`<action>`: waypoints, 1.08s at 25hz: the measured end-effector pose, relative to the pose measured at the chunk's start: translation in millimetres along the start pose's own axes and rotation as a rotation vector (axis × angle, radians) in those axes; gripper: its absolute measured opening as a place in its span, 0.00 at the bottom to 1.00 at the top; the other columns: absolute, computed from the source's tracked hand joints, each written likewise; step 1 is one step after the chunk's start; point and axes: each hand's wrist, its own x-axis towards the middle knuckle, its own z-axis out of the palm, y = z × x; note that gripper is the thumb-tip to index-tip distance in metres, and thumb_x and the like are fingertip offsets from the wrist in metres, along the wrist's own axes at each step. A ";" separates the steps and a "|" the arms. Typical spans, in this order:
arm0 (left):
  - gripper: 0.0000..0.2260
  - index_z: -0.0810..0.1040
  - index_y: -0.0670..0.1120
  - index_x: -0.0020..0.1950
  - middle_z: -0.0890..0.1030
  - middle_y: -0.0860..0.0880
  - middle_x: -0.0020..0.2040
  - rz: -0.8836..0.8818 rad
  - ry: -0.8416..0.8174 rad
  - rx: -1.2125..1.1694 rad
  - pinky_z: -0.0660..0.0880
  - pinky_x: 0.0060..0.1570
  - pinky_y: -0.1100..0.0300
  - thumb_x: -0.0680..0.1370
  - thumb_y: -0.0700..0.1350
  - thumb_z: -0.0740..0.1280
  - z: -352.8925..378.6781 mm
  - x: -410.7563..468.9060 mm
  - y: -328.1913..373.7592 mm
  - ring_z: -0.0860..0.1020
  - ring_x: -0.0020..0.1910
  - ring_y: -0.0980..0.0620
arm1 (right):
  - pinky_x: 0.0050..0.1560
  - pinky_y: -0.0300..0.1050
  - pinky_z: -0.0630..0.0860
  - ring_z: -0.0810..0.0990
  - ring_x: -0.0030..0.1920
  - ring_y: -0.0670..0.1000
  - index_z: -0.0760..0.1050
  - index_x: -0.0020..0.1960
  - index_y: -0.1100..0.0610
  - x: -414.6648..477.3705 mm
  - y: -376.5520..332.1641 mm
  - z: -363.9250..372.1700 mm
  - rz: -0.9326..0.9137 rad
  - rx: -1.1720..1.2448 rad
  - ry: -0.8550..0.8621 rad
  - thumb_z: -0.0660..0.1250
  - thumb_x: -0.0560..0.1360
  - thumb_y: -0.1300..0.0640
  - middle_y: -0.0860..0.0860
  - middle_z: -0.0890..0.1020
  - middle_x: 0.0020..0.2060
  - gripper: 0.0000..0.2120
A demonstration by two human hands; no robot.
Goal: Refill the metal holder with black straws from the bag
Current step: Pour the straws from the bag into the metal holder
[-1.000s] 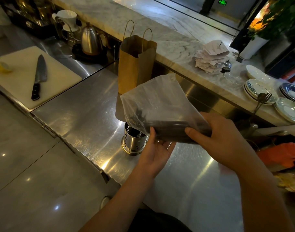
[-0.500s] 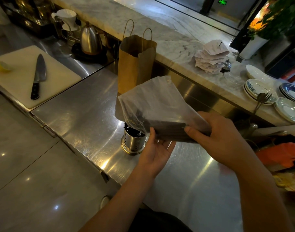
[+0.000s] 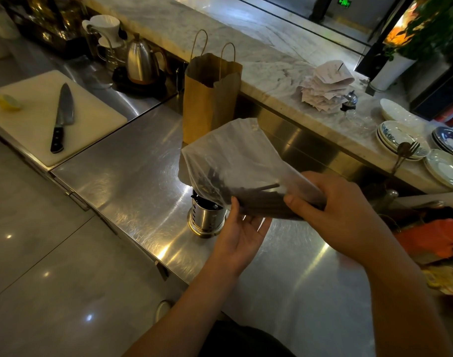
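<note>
A translucent plastic bag (image 3: 235, 155) of black straws (image 3: 261, 199) is held over the steel counter, its lower left corner hanging above the metal holder (image 3: 206, 220). My right hand (image 3: 333, 210) grips the bag around the straw bundle from the right. My left hand (image 3: 242, 233) is under the bag's lower edge, palm up, thumb against the plastic. The holder is a slotted steel cylinder on a round base. Dark straw ends show inside its mouth; the bag hides part of its rim.
A brown paper bag (image 3: 210, 99) stands behind the holder. To the left lies a white cutting board (image 3: 91, 117) with a knife (image 3: 63, 117) and lemon piece (image 3: 9, 103). A kettle (image 3: 141, 63) sits at the back. Plates (image 3: 400, 143) and receipts (image 3: 326, 86) are on the marble ledge.
The bag has tilted slightly, its left corner dipping closer to the holder's mouth. Both hands keep about the same hold.
</note>
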 end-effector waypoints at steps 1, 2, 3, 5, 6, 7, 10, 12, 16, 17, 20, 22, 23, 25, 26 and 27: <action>0.30 0.66 0.42 0.75 0.74 0.40 0.70 -0.002 -0.007 -0.007 0.80 0.53 0.50 0.76 0.53 0.66 0.2 -0.9 -0.2 0.75 0.67 0.43 | 0.44 0.41 0.79 0.81 0.43 0.44 0.75 0.61 0.48 -0.4 -0.3 -0.4 -0.001 -0.001 0.000 0.61 0.73 0.40 0.42 0.78 0.42 0.20; 0.29 0.67 0.43 0.74 0.74 0.40 0.70 0.001 -0.011 -0.008 0.80 0.52 0.50 0.76 0.53 0.66 0.6 -2.1 -0.6 0.76 0.66 0.43 | 0.45 0.42 0.80 0.81 0.43 0.44 0.75 0.61 0.48 -0.7 -0.8 -0.8 -0.005 -0.001 0.001 0.61 0.73 0.40 0.42 0.79 0.43 0.21; 0.28 0.68 0.43 0.74 0.75 0.40 0.69 0.011 -0.012 -0.005 0.81 0.50 0.50 0.77 0.54 0.65 1.6 -3.7 -0.8 0.78 0.64 0.44 | 0.46 0.45 0.81 0.81 0.44 0.45 0.75 0.62 0.47 -0.8 -0.9 -1.1 -0.008 -0.001 0.002 0.61 0.73 0.39 0.43 0.79 0.44 0.22; 0.25 0.69 0.43 0.73 0.77 0.40 0.67 0.028 0.002 -0.002 0.81 0.47 0.51 0.79 0.54 0.63 3.8 -7.0 -1.0 0.82 0.58 0.44 | 0.48 0.49 0.82 0.81 0.45 0.45 0.74 0.63 0.48 -0.7 -0.3 -1.3 -0.006 -0.010 0.002 0.59 0.72 0.37 0.45 0.80 0.45 0.24; 0.24 0.70 0.44 0.72 0.78 0.41 0.66 0.030 0.006 -0.004 0.81 0.46 0.52 0.79 0.54 0.63 4.1 -7.8 -1.5 0.83 0.56 0.45 | 0.49 0.51 0.82 0.82 0.45 0.46 0.74 0.63 0.48 -0.6 0.1 -1.0 -0.001 -0.019 -0.001 0.58 0.71 0.36 0.46 0.81 0.46 0.26; 0.24 0.70 0.44 0.72 0.79 0.41 0.65 0.031 0.007 -0.006 0.81 0.45 0.52 0.80 0.54 0.62 4.6 -8.4 -1.8 0.83 0.55 0.45 | 0.49 0.52 0.82 0.82 0.45 0.46 0.74 0.64 0.48 0.1 0.0 -0.7 0.006 -0.027 -0.005 0.58 0.71 0.35 0.47 0.81 0.46 0.27; 0.19 0.74 0.45 0.66 0.83 0.43 0.58 0.024 0.014 0.014 0.82 0.44 0.53 0.80 0.55 0.61 6.5 -10.0 -2.8 0.84 0.53 0.47 | 0.52 0.54 0.81 0.82 0.45 0.48 0.73 0.66 0.50 2.2 -1.8 -1.7 0.036 -0.049 0.004 0.56 0.69 0.34 0.50 0.81 0.47 0.31; 0.18 0.77 0.45 0.62 0.84 0.45 0.57 0.024 0.008 0.027 0.81 0.44 0.54 0.80 0.56 0.61 8.2 -11.1 -2.8 0.84 0.53 0.49 | 0.52 0.53 0.81 0.82 0.44 0.48 0.73 0.66 0.50 2.6 -4.0 -3.8 0.029 -0.044 0.013 0.57 0.70 0.36 0.50 0.81 0.47 0.30; 0.17 0.78 0.45 0.59 0.84 0.46 0.55 0.031 0.020 0.044 0.82 0.44 0.54 0.80 0.56 0.61 9.6 -12.2 -3.2 0.84 0.53 0.50 | 0.51 0.52 0.81 0.82 0.43 0.47 0.74 0.63 0.50 2.2 -7.0 -5.3 0.033 -0.044 0.014 0.57 0.71 0.36 0.49 0.81 0.46 0.27; 0.17 0.78 0.45 0.59 0.84 0.45 0.55 0.036 0.028 0.045 0.82 0.44 0.55 0.80 0.55 0.61 9.5 -12.0 -3.1 0.84 0.53 0.50 | 0.52 0.53 0.81 0.82 0.44 0.47 0.74 0.63 0.50 3.1 -7.0 -4.0 0.037 -0.056 0.013 0.57 0.71 0.36 0.48 0.81 0.46 0.27; 0.16 0.78 0.44 0.57 0.85 0.45 0.53 0.040 0.036 0.037 0.82 0.44 0.54 0.80 0.54 0.61 7.9 -10.4 -3.3 0.85 0.51 0.49 | 0.52 0.53 0.81 0.82 0.46 0.47 0.73 0.62 0.48 6.3 -8.7 0.2 0.030 -0.091 -0.001 0.56 0.71 0.35 0.48 0.80 0.47 0.26; 0.15 0.78 0.45 0.55 0.85 0.45 0.51 0.042 0.035 0.025 0.82 0.44 0.54 0.80 0.54 0.61 9.0 -11.1 -2.5 0.85 0.50 0.49 | 0.52 0.54 0.81 0.82 0.47 0.48 0.72 0.64 0.48 8.8 -10.7 0.6 0.034 -0.090 0.000 0.56 0.71 0.35 0.48 0.80 0.49 0.27; 0.15 0.78 0.44 0.55 0.85 0.45 0.52 0.043 0.033 0.025 0.82 0.44 0.54 0.80 0.54 0.61 9.4 -11.6 -2.4 0.85 0.50 0.49 | 0.53 0.54 0.81 0.82 0.48 0.49 0.72 0.65 0.48 9.5 -11.2 0.6 0.040 -0.092 0.003 0.56 0.71 0.35 0.48 0.80 0.50 0.28; 0.16 0.78 0.44 0.58 0.85 0.45 0.53 0.049 0.028 0.031 0.82 0.44 0.54 0.80 0.55 0.61 10.6 -11.5 -1.0 0.85 0.51 0.49 | 0.54 0.55 0.81 0.82 0.49 0.50 0.71 0.66 0.49 11.1 -12.9 1.3 0.049 -0.100 0.001 0.55 0.70 0.35 0.49 0.81 0.50 0.29; 0.16 0.78 0.44 0.59 0.85 0.45 0.53 0.052 0.031 0.030 0.82 0.44 0.54 0.80 0.55 0.61 10.7 -11.1 -0.3 0.84 0.51 0.49 | 0.55 0.55 0.80 0.82 0.49 0.50 0.71 0.66 0.49 11.4 -14.9 1.8 0.052 -0.107 -0.001 0.55 0.70 0.35 0.49 0.81 0.51 0.30; 0.16 0.78 0.44 0.58 0.85 0.45 0.53 0.054 0.031 0.028 0.82 0.44 0.54 0.80 0.55 0.61 11.1 -11.0 0.0 0.85 0.51 0.50 | 0.55 0.55 0.80 0.82 0.49 0.50 0.71 0.66 0.48 11.4 -16.4 2.3 0.057 -0.114 -0.003 0.55 0.70 0.35 0.49 0.80 0.51 0.30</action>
